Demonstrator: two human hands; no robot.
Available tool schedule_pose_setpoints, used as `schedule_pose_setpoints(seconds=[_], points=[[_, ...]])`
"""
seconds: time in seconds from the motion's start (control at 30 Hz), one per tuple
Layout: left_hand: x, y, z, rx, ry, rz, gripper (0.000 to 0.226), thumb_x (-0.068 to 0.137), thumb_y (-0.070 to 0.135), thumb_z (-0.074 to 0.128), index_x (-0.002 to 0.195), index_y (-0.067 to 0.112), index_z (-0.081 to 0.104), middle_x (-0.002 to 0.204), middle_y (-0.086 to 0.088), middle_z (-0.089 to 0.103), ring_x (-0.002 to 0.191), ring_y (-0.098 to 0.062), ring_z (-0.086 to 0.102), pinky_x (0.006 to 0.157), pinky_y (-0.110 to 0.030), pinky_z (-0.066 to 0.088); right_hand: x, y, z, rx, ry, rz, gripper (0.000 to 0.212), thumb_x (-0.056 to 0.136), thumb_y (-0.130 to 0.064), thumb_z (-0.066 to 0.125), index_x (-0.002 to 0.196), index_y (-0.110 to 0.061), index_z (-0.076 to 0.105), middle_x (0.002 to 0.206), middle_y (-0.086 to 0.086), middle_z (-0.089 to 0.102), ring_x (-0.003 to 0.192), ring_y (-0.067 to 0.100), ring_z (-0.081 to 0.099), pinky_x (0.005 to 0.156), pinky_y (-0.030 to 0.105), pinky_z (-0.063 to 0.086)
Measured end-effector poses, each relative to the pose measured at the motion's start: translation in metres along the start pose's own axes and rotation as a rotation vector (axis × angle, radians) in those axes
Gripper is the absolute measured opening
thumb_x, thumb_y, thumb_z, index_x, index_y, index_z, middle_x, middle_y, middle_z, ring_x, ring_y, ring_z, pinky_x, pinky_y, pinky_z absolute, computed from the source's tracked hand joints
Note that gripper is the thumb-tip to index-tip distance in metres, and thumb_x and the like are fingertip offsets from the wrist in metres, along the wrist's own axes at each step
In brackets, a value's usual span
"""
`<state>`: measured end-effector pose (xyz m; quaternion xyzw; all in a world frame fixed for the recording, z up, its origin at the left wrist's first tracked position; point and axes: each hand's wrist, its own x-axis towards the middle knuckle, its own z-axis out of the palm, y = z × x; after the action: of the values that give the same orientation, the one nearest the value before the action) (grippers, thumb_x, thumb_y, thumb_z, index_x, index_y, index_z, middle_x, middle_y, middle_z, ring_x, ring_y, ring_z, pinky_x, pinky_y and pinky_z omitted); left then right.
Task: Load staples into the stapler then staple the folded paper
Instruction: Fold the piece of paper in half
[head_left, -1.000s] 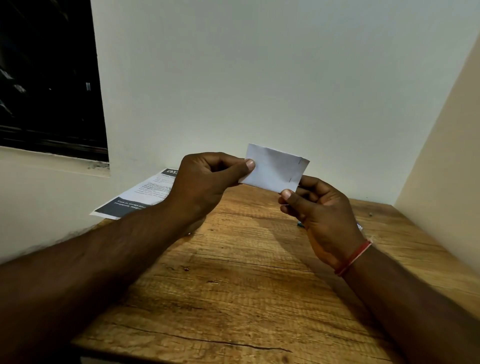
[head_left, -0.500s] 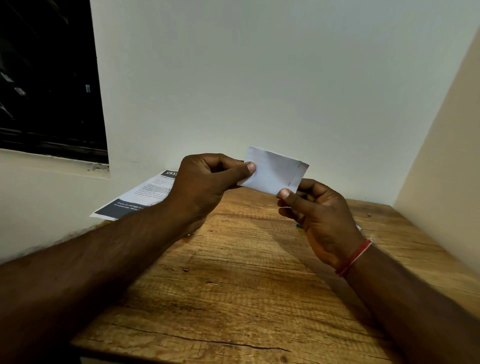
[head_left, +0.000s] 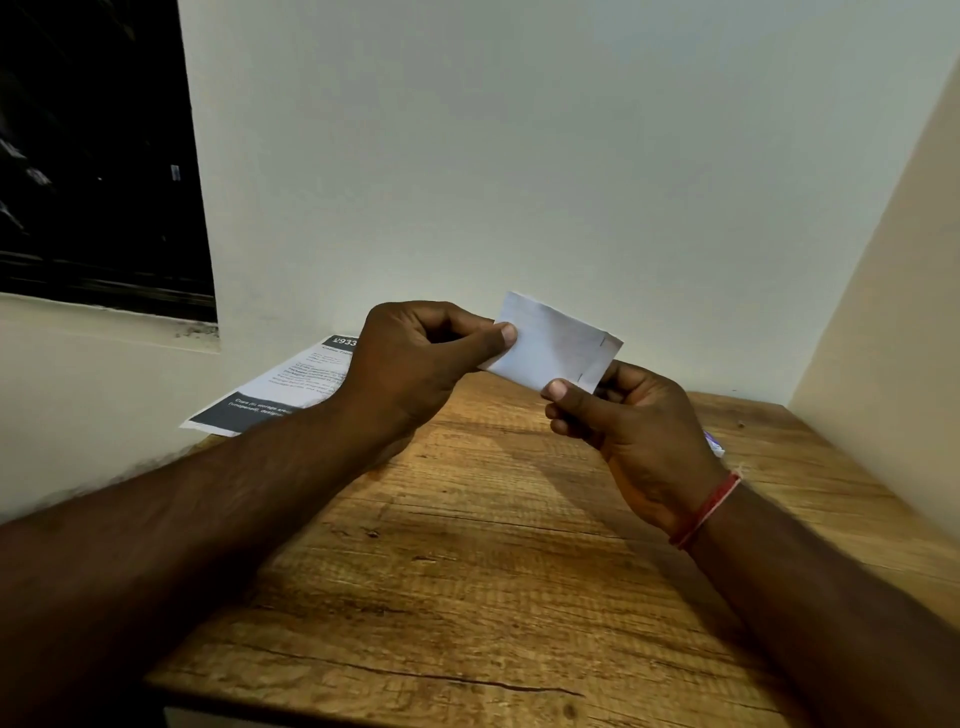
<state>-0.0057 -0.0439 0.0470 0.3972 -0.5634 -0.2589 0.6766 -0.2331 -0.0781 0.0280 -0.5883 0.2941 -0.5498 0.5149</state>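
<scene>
A small white folded paper (head_left: 553, 345) is held up above the wooden table (head_left: 467, 571), in front of the wall. Two thin staples show along its right edge. My left hand (head_left: 415, 364) pinches its left edge between thumb and fingers. My right hand (head_left: 623, 426) pinches its lower right corner with the thumb on top. No stapler is in sight; a small white and purple object (head_left: 714, 444) peeks out behind my right hand on the table, too hidden to identify.
A printed sheet (head_left: 280, 389) with dark bands lies at the table's back left, against the wall. Walls close the table in at the back and right. A dark window (head_left: 93, 156) is at the upper left.
The folded paper and both hands have shifted very slightly; the grip on the paper is the same.
</scene>
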Motion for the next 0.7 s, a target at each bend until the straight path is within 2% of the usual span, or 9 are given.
schedule_pose_setpoints(seconds=[0.17,0.3,0.4,0.5,0.6,0.7], points=[[-0.002,-0.002,0.002,0.029,0.023,0.009,0.009,0.092,0.017,0.094,0.091,0.009,0.090,0.090,-0.008,0.088,0.090,-0.023,0.084,0.099,-0.056,0.068,0.002,-0.001,-0.001,-0.039,0.019,-0.005,0.028,0.086,-0.001,0.086,0.112,0.006,0.078,0.091,0.020,0.078,0.076,0.025,0.074,0.075,0.033,0.065],[-0.001,-0.001,0.002,-0.014,0.019,-0.002,0.014,0.090,0.014,0.094,0.094,0.002,0.088,0.094,-0.014,0.088,0.097,-0.036,0.086,0.098,-0.053,0.070,0.001,-0.003,-0.001,-0.050,0.025,-0.015,0.024,0.088,0.002,0.084,0.110,0.007,0.078,0.089,0.022,0.076,0.072,0.023,0.073,0.071,0.030,0.066],[0.000,-0.002,0.000,-0.082,-0.034,-0.066,0.013,0.088,0.008,0.094,0.093,0.001,0.084,0.096,-0.019,0.086,0.094,-0.031,0.085,0.094,-0.049,0.071,0.000,-0.003,0.000,-0.052,0.020,-0.023,0.025,0.088,0.002,0.083,0.112,0.004,0.078,0.091,0.020,0.077,0.072,0.022,0.074,0.071,0.031,0.066],[0.000,-0.006,-0.002,-0.094,-0.111,-0.099,0.031,0.087,0.007,0.095,0.112,0.006,0.078,0.099,-0.017,0.085,0.098,-0.031,0.085,0.091,-0.047,0.070,-0.001,-0.003,0.000,-0.058,0.017,-0.031,0.030,0.088,0.001,0.083,0.117,0.004,0.077,0.091,0.020,0.078,0.073,0.022,0.075,0.069,0.030,0.065],[-0.003,-0.010,-0.001,-0.062,-0.248,-0.182,0.054,0.088,0.008,0.094,0.136,0.010,0.071,0.110,-0.016,0.087,0.104,-0.036,0.086,0.094,-0.053,0.070,-0.003,-0.003,0.000,-0.087,0.010,-0.059,0.030,0.087,0.002,0.082,0.116,0.007,0.077,0.092,0.022,0.078,0.072,0.022,0.075,0.069,0.030,0.065],[-0.007,-0.013,0.002,-0.009,-0.300,-0.193,0.044,0.087,0.009,0.095,0.128,0.006,0.080,0.113,-0.015,0.088,0.105,-0.039,0.085,0.097,-0.057,0.069,-0.004,-0.002,0.002,-0.126,-0.001,-0.087,0.026,0.087,0.003,0.082,0.113,0.007,0.077,0.099,0.028,0.080,0.074,0.024,0.076,0.070,0.032,0.065]])
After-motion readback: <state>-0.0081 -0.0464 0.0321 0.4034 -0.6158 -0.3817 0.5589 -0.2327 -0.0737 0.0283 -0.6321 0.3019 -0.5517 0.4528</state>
